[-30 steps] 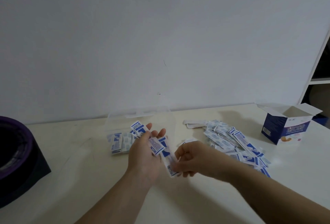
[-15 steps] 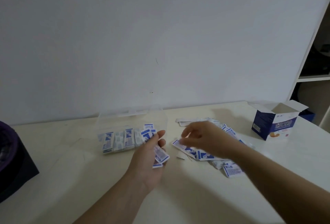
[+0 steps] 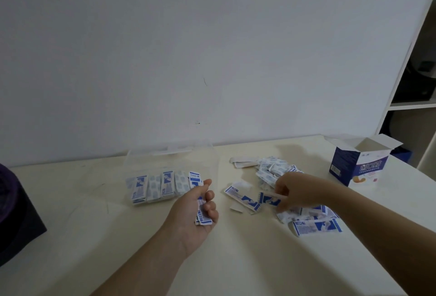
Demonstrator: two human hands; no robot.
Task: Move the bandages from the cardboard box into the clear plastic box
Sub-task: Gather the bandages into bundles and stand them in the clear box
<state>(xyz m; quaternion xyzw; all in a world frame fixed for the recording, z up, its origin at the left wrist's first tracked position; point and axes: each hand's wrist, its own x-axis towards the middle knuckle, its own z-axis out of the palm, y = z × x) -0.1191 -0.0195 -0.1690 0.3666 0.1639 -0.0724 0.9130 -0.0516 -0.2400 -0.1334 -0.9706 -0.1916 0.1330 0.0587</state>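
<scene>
Head view, looking down at a pale table (image 3: 113, 243). The clear plastic box (image 3: 172, 154) sits at centre left, and inside it a row of wrapped bandages (image 3: 162, 187) is packed side by side, each long axis pointing away from the person.

The left hand (image 3: 193, 206) is at the box's near right corner. Its fingers curl round a small stack (image 3: 203, 218) of bandages, with the long axis running towards the box.

The right hand (image 3: 299, 192) reaches left over a loose pile (image 3: 271, 169) of bandages on the table. Thumb and forefinger pinch a single strip (image 3: 267, 199) that lies roughly left to right. Just left of it, another strip (image 3: 243, 197) lies diagonally.

The cardboard box (image 3: 354, 169) stands upright at far right, well apart from the hands, with its top flaps open. What it holds cannot be told.
</scene>
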